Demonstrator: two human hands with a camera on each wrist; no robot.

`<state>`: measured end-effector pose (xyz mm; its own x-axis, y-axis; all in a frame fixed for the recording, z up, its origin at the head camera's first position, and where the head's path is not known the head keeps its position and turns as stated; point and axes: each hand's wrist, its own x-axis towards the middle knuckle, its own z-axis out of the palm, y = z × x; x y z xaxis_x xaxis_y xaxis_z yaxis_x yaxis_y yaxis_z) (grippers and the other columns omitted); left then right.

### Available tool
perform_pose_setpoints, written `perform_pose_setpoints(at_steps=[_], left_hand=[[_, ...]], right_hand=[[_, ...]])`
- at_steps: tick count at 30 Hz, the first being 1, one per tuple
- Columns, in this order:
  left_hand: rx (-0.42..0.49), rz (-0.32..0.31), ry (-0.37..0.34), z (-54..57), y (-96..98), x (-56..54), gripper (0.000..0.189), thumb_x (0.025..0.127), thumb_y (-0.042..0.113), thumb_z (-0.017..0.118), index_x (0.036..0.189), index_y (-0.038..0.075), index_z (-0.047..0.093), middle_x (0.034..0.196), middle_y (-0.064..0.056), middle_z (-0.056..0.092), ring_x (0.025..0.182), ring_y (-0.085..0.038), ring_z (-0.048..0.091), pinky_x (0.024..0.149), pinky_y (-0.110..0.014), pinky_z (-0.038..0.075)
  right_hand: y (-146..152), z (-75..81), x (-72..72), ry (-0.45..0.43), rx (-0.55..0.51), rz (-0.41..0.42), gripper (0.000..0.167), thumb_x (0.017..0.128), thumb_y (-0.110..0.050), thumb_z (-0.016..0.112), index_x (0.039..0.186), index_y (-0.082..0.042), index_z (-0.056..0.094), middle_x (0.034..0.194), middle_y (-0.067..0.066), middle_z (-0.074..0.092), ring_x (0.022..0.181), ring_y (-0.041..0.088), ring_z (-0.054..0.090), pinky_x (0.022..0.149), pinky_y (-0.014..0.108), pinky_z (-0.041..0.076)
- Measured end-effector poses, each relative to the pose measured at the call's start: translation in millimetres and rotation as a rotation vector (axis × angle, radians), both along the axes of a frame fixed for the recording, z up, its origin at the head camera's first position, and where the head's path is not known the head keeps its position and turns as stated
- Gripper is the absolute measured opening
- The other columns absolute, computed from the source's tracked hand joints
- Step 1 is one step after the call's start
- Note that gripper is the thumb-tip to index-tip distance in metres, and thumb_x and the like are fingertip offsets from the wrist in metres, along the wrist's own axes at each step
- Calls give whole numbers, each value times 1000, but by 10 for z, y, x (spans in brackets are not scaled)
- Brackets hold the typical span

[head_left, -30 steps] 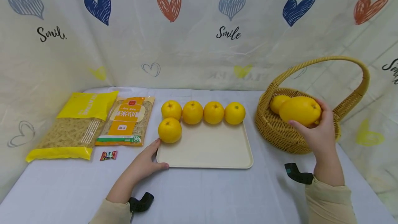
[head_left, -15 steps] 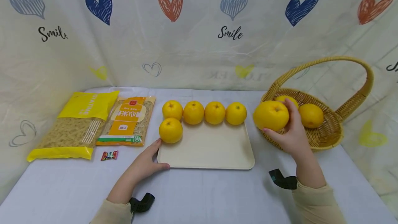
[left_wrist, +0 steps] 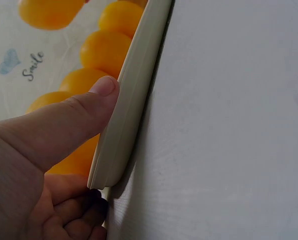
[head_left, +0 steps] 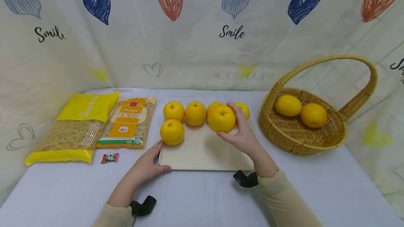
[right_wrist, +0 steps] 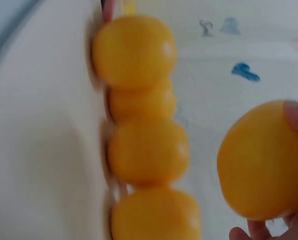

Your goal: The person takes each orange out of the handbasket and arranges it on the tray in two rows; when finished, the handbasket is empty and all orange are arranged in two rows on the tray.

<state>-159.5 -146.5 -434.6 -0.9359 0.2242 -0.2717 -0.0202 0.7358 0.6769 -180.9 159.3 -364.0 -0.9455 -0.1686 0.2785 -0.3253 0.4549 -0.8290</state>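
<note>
Carrying one fruit across the work surface, the right hand (head_left: 244,137) now stands over the tray (head_left: 195,158), whereas half a second earlier it was at the left rim of the basket (head_left: 282,137). Its thumb and fingers grip the carried orange (head_left: 221,119), which hangs in front of the row of four oranges (head_left: 195,113) along the tray's far edge, partly hiding the two on the right. The right wrist view shows a gap between the carried orange and this row, and a soft shadow falls on the tray: transfer is judged well advanced, with setting down not yet done. Two remaining oranges (head_left: 314,115) lie touching in the basket; the front orange (head_left: 172,131) sits before the row at its left end. Unchanged throughout, the left hand (head_left: 146,164) holds the tray's near left corner, thumb against the near rim and fingers bent at the side, which presumably steadies it. Farther left lie a large bag (head_left: 72,129), a smaller packet (head_left: 126,122) and a wrapped sweet (head_left: 109,158).
</note>
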Motion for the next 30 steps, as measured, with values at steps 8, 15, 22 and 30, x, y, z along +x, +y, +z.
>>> perform_pose_setpoints(at_steps=[8,15,22,30], left_hand=[[4,4,7,-13,1,-19,104,63,53,75,145,16,23,152,-4,21,139,-28,20,110,-52,19],[6,1,4,-16,4,-8,104,63,52,75,145,16,22,152,-4,21,139,-29,20,110,-52,19],[14,2,8,-6,6,-5,102,65,51,75,145,15,23,151,-5,21,139,-30,20,110,-52,19],[12,1,12,-12,2,-3,103,64,51,75,145,15,23,151,-5,22,138,-30,20,110,-53,20]], right_hand=[[-476,-142,-81,-150,-28,5,87,73,-15,74,142,-17,22,146,5,24,127,24,36,107,43,34],[-603,-272,-96,-216,-32,-12,86,74,-14,74,142,-15,22,145,8,25,127,25,36,106,44,35],[-626,-359,-111,-218,-17,-6,84,74,-14,74,142,-15,24,145,10,24,128,26,35,106,43,34],[-640,-438,-131,-245,13,3,83,74,-20,75,141,-21,26,145,9,24,128,26,35,108,43,32]])
